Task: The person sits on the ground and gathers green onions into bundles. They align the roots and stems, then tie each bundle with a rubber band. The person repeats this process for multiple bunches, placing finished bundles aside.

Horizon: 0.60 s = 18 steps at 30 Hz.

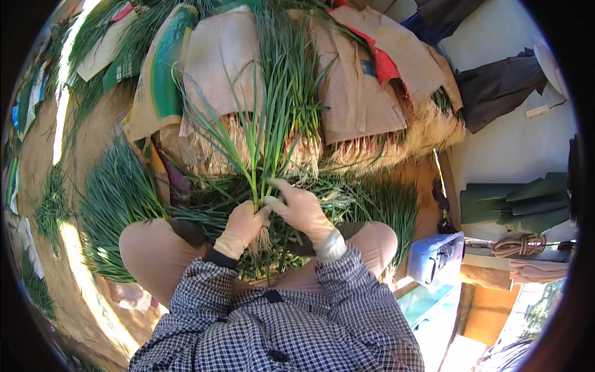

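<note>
Before the person's lap, my gloved left hand [244,224] is closed around the lower stems of a small bunch of green onions [253,172]. Pale roots hang below that fist, and the leaves fan upward. My gloved right hand [300,207] is at the right side of the same stems, its thumb and a finger at one stalk; whether it grips the stalk cannot be told. Loose green leaves [204,190] lie beneath and behind both hands, between the knees. Just beyond is a large heap of rooted green onions [302,116], partly under a beige sack [223,60].
Bundled greens [121,200] stand beside the left knee, and more greens [395,209] are by the right knee. Further sacks [362,102] cover the heap. A translucent plastic box [434,260] stands at the right. Dark cloths [502,88] and coiled rope [518,245] are along the right wall.
</note>
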Tool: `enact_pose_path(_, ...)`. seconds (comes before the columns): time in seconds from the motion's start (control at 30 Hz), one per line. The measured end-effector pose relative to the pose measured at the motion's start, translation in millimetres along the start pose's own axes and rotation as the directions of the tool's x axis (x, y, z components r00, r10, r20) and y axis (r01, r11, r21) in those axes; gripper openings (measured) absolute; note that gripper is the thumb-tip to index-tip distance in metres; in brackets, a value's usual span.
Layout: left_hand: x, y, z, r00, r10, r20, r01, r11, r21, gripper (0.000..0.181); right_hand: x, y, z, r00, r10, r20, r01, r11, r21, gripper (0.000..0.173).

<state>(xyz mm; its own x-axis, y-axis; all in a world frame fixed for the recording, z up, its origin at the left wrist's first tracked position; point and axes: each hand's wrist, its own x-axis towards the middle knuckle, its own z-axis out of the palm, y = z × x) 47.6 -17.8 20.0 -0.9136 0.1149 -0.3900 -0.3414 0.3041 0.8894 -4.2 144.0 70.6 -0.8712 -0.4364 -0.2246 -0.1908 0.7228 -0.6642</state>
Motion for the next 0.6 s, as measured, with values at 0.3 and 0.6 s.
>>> enact_pose_path(0.3,2.9,-2.2,8.6,0.987,0.045,-0.157,-0.002,0.963,0.268,0.027,26.1,6.5,34.9,0.903,-0.187,-0.387,0.082,0.958,-0.273,0.016)
enact_pose_path(0.6,9.6,15.8,-3.0,0.978,0.03,-0.208,-0.187,0.58,-0.793,0.023,68.5,64.4,-16.6,0.891,0.421,-0.171,-0.448,0.877,-0.175,0.041)
